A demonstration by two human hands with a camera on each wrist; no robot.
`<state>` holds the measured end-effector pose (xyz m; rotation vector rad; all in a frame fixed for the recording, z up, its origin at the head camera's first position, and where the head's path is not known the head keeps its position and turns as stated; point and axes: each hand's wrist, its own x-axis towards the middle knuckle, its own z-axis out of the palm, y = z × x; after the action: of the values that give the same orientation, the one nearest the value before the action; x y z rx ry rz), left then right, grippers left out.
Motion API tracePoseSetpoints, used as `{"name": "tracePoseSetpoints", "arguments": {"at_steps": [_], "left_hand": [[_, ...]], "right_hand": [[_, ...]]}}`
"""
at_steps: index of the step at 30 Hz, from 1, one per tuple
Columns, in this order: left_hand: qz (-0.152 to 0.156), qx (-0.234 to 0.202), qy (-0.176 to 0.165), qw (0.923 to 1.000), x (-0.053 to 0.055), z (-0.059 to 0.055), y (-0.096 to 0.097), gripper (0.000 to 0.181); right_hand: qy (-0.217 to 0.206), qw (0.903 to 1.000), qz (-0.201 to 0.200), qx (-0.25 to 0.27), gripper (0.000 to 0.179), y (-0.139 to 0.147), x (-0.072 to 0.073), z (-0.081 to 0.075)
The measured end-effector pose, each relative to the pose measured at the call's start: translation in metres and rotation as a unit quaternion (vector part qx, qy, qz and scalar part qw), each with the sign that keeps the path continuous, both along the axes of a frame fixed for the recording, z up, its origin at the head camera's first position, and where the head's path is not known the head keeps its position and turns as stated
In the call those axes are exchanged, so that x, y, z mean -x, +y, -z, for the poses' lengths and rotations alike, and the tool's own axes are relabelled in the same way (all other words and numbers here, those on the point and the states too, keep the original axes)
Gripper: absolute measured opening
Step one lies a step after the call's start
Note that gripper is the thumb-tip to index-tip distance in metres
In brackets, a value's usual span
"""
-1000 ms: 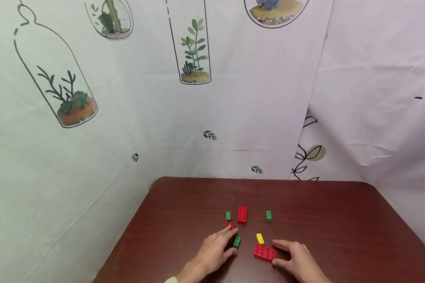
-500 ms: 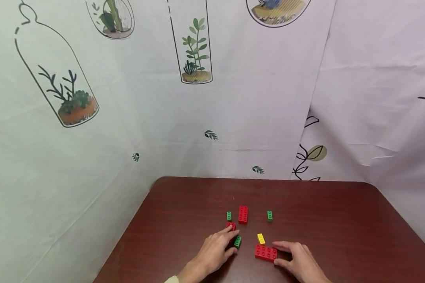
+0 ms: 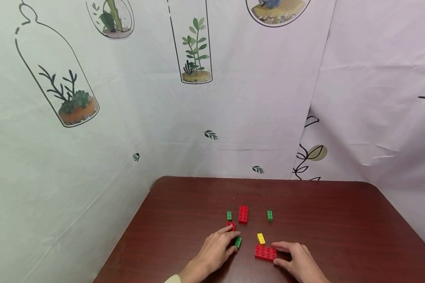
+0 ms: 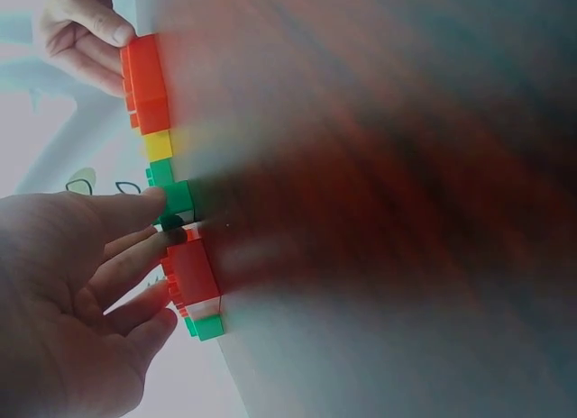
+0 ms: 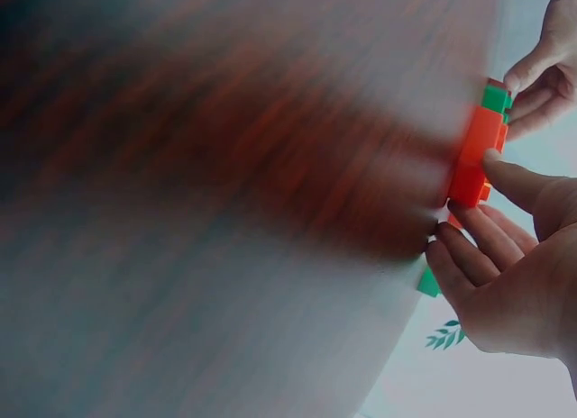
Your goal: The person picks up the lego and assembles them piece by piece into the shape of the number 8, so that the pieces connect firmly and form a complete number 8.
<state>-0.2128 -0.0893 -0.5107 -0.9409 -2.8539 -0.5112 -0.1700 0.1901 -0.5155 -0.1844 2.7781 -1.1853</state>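
Observation:
Thumb and index finger of my left hand point(image 3: 215, 248) pinch a green toy brick point(image 3: 238, 242), and in the head view another fingertip reaches a small red brick point(image 3: 231, 226) just beyond. That red brick is partly covered by the hand. On the right, my right hand point(image 3: 299, 259) holds the right end of a long red brick point(image 3: 265, 253) between thumb and index finger. Close behind the long brick lies a yellow brick point(image 3: 261, 238). In the left wrist view the left thumb lies against the green brick point(image 4: 178, 198); the right wrist view has the right thumb on the red brick point(image 5: 476, 157).
Farther back on the dark brown table point(image 3: 184, 196) lie another long red brick point(image 3: 243, 214), a green brick point(image 3: 229, 215) to its left and a green brick point(image 3: 270, 215) to its right. A pale printed cloth point(image 3: 156, 118) hangs behind the table.
My left index finger has drawn slightly closer to the green brick's far end. The right hand and the bricks stay nearly where they were; the head view shifts a little.

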Motion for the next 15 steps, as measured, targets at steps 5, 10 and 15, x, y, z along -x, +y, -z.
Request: {"name": "tracePoseSetpoints", "arguments": {"at_steps": [5, 10, 15], "left_hand": [[-0.001, -0.002, -0.004, 1.0000, 0.0008, -0.0004, 0.0008, 0.038], [-0.001, -0.006, 0.003, 1.0000, 0.0006, 0.0004, 0.0000, 0.036], [-0.001, -0.012, 0.008, 0.9999, 0.0017, 0.0010, 0.0000, 0.034]], "right_hand": [[0.003, 1.0000, -0.004, -0.001, 0.041, -0.0007, -0.0004, -0.0001], [0.008, 0.9999, -0.011, 0.002, 0.041, -0.0014, -0.0009, -0.0003], [0.008, 0.9998, -0.016, 0.005, 0.040, -0.0024, -0.0008, -0.0004]]}}
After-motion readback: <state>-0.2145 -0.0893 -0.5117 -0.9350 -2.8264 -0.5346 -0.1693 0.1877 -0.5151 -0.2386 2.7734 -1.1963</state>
